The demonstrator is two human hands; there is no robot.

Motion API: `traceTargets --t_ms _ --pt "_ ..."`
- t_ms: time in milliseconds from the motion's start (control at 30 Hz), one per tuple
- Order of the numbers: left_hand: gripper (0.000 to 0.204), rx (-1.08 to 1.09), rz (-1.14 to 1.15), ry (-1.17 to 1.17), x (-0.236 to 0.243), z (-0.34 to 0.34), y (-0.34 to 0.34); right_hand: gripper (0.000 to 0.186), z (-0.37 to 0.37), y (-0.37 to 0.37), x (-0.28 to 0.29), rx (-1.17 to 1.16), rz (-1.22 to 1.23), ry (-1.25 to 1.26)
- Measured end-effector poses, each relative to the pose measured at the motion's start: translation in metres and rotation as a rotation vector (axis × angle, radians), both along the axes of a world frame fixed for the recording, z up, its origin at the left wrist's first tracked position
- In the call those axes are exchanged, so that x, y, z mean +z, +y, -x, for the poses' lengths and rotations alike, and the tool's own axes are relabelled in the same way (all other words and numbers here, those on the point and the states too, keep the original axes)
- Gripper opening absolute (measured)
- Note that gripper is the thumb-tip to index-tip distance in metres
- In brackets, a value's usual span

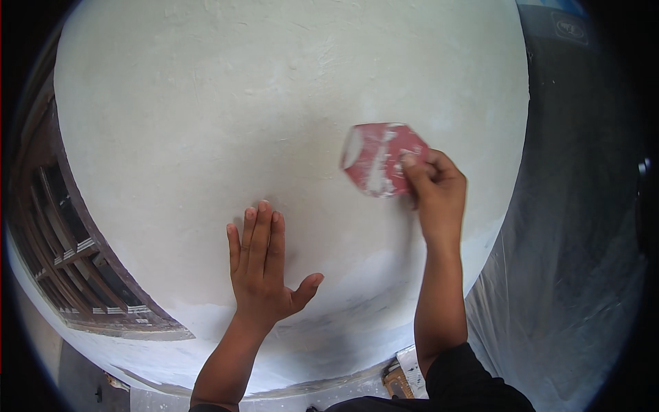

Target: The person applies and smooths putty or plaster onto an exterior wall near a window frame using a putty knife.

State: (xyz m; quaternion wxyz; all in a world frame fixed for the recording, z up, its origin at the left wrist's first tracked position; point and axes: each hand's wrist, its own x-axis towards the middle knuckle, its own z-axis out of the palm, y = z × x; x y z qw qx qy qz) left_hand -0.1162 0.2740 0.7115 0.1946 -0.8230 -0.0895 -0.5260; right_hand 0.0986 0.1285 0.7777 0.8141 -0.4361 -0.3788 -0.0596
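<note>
My right hand [438, 182] pinches a thin, flat, red, angular piece [384, 159], streaked and smeared with white, between thumb and fingers. The piece is slightly blurred and held over a pale, plastered wall [206, 117]. Whether it touches the wall, I cannot tell. Lower and to the left, my left hand [264, 261] lies flat against the wall, fingers stretched upward and thumb out to the side. It holds nothing. The wall surface is off-white with faint ridges, turning whiter and patchy grey lower down.
At the left is a dark wooden window frame [137, 295] with brown bars. Clear plastic sheeting [522, 309] hangs along the right over something dark. Below the wall's lower edge, a brown object [397, 382] stands on the floor near my right arm.
</note>
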Motion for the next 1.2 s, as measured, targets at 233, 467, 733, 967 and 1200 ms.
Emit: traceTargets --t_ms 233,467,733,967,1200 --pt "0.083 0.007 0.02 -0.021 0.0 -0.003 0.0 0.015 0.031 0.022 -0.001 0.112 0.039 -0.099" --pt "0.083 0.03 0.017 -0.035 -0.003 0.008 0.002 0.017 -0.001 -0.009 -0.013 -0.038 -0.054 0.076" --pt "0.084 0.026 0.024 -0.025 -0.001 0.009 -0.001 0.02 0.005 0.01 -0.01 -0.025 0.004 -0.008" --pt "0.084 0.023 0.031 -0.018 -0.003 0.002 0.001 0.018 0.018 0.009 -0.003 0.052 -0.035 -0.012" --pt "0.084 -0.001 0.028 -0.03 -0.007 0.006 -0.002 0.016 -0.014 -0.011 -0.013 -0.035 -0.147 0.103"
